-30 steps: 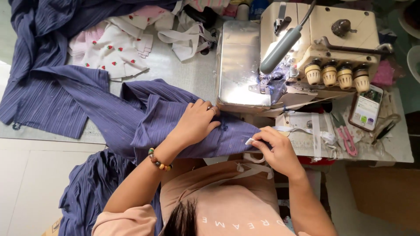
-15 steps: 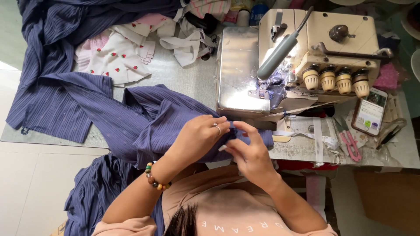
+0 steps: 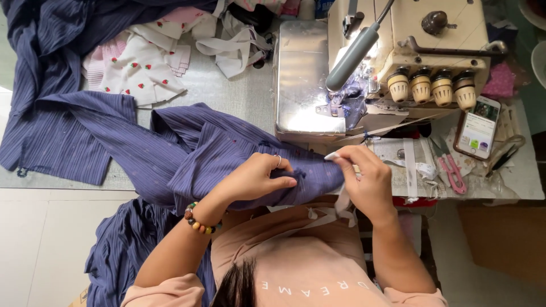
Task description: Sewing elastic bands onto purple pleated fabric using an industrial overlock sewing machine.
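Two hands meet on one fold of blue striped fabric (image 3: 227,153) in front of the overlock sewing machine (image 3: 409,57). A second ago the left hand (image 3: 256,179) lay flat on the cloth and the right hand (image 3: 367,182) rested apart, nearer the papers in front of the machine; half a second ago both had closed together over the fold. Now the left hand is curled around the gathered edge, thumb on top, fingers closed on the cloth. The right hand pinches the end of the same fold between thumb and forefinger, fingers narrow, a white strip (image 3: 341,204) hanging below it. The change suggests the edge has been picked up off the counter (image 3: 239,91) and is being aligned by hand, not yet under the machine's presser foot. The fabric trails from the fold away from the machine, across the counter and down over its near edge. Just in front of the machine's thread knobs lie a phone (image 3: 476,128), pink snips (image 3: 452,170) and a measuring tape (image 3: 410,165); white strawberry-print cloth (image 3: 139,71) lies beyond the fabric, well apart from the machine
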